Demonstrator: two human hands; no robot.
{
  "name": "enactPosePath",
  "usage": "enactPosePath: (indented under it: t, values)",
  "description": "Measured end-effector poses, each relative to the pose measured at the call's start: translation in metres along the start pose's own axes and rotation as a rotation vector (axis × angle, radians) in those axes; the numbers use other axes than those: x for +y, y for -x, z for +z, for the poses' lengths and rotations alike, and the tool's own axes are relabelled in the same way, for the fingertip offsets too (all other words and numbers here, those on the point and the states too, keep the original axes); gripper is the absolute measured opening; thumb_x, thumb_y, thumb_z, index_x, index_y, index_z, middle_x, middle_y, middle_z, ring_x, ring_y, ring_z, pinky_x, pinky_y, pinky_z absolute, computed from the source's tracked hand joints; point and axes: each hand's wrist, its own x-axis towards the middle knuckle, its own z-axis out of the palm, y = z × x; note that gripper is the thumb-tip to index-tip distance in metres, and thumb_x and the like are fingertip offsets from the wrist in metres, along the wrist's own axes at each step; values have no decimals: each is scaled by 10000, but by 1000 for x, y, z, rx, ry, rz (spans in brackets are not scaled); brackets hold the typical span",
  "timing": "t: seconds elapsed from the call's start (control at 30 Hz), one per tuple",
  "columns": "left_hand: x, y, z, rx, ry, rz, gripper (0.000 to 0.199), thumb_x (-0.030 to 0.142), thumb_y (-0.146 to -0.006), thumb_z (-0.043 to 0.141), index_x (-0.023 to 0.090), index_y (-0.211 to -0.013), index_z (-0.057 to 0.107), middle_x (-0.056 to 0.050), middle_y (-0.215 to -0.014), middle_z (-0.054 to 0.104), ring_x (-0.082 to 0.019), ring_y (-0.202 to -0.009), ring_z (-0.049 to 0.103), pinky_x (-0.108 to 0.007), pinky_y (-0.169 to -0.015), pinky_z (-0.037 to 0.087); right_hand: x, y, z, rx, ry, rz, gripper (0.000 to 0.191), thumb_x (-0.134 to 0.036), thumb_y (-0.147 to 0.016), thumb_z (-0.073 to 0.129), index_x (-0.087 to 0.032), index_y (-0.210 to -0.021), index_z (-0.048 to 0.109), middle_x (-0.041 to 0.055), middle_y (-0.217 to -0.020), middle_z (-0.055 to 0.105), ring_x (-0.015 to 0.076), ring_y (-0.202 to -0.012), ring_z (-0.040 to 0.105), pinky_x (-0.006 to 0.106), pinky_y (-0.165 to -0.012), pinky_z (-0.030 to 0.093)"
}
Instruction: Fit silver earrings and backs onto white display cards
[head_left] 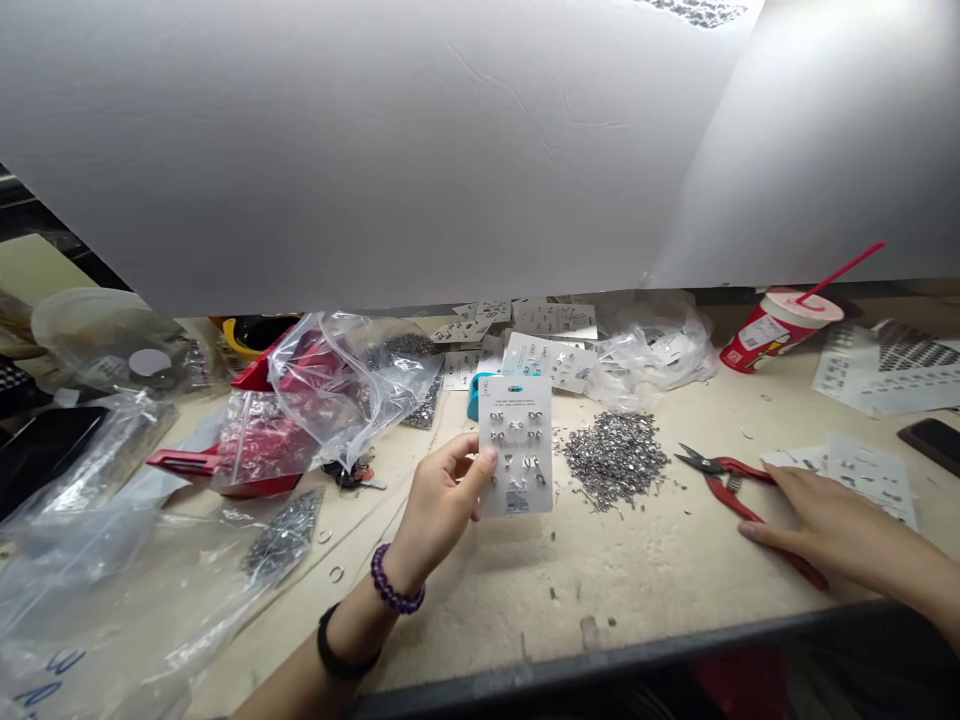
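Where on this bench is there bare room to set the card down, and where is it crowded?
Bare bench top runs along the near edge, between the left hand holding the card and the right hand resting on the red snips, below the metal pile. Crowded: plastic bags at left, loose cards behind.

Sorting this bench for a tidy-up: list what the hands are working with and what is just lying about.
In hand: left hand holds white card; right hand rests on red snips; metal bits pile between.
Lying about: drink cup, plastic bags, phone, purple bracelet.
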Motion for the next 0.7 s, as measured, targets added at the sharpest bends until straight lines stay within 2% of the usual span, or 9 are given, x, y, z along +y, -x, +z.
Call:
enactPosePath:
  t: [0.07,0.13,0.3,0.37,0.53,0.7]
  values:
    - [-1,0,0,-2,8,-14,325,401,-780,525,135,-946,610,5,-669,577,-44,-410,410,-156,-354,378,-1,-2,-10,16,-23,-16,339,-502,-689,612,-205,-850,643,156,-847,674,317,-772,636,374,-585,487]
    - [-1,0,0,-16,16,-33,331,402,-776,527,132,-950,610,-8,-711,594,-41,-403,413,-159,-347,372,-7,-2,-22,90,-27,1,319,-480,-661,648,-219,-843,622,138,-812,663,301,-724,630,369,-535,461]
    - [-2,-1,2,-89,70,-104,324,390,-776,531,127,-947,614,-13,-708,604,-39,-412,434,-148,-348,366,-51,9,-50,296,-115,-33,408,-443,-694,620,-265,-1055,552,111,-977,624,273,-746,628,341,-505,438]
    - [-1,-1,3,-111,94,-133,318,375,-779,532,126,-958,615,-18,-712,614,-38,-416,432,-144,-351,371,-74,13,-57,352,-192,-75,456,-397,-735,584,-279,-1166,496,97,-1059,596,274,-844,619,335,-574,462]
    - [-1,-1,4,-103,111,-156,311,363,-785,531,132,-974,615,-45,-813,642,-48,-455,465,-149,-365,403,-120,13,-53,393,-331,-247,442,-377,-797,496,-272,-1223,451,68,-1025,601,232,-831,611,330,-642,485]
    - [-1,1,4,-159,62,-140,357,389,-788,523,135,-1027,600,-56,-849,642,-88,-539,535,-162,-384,435,-154,6,-38,598,-109,-487,526,-299,-706,608,-183,-1206,487,108,-967,593,272,-876,572,391,-720,443]
